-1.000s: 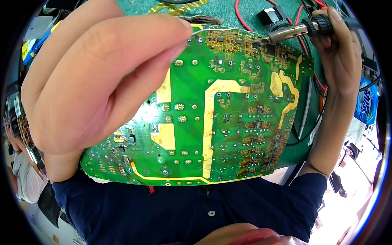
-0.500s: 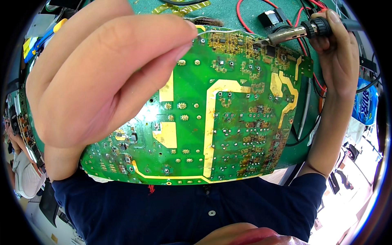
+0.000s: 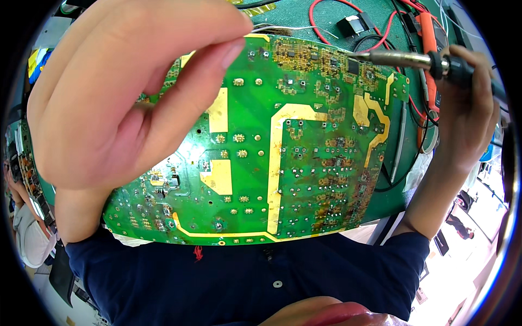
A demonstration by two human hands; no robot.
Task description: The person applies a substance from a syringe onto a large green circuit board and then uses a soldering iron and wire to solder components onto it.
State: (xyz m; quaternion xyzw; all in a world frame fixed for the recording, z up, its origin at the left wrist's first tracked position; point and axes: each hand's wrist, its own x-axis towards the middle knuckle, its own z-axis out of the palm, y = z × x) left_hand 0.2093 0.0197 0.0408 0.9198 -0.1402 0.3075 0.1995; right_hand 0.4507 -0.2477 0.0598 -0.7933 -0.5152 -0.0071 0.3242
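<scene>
A large green circuit board (image 3: 250, 179) with gold-coloured areas and many solder joints lies before me. My left hand (image 3: 119, 103) looms over its left side, thumb and forefinger pinching a thin solder wire (image 3: 296, 26). The wire's free end extends past the board's far edge, apart from the iron. My right hand (image 3: 468, 108) is wrapped round the dark handle of a soldering iron (image 3: 399, 58). The iron's tip points left at the board's far edge, close to a square black chip (image 3: 353, 67); whether it touches is unclear. Part of the board is hidden beneath my left hand.
Under the board is a green mat (image 3: 296, 13). Beyond it lie a red cable (image 3: 312, 19), a small black block (image 3: 350, 24) and yellowish tape (image 3: 265, 12). An orange-red tool (image 3: 428, 60) and a thin metal rod (image 3: 399, 144) are at the right.
My right hand has moved right and down, turning the iron flatter. My left hand has shifted slightly left, and the solder's end has come away from the iron's tip.
</scene>
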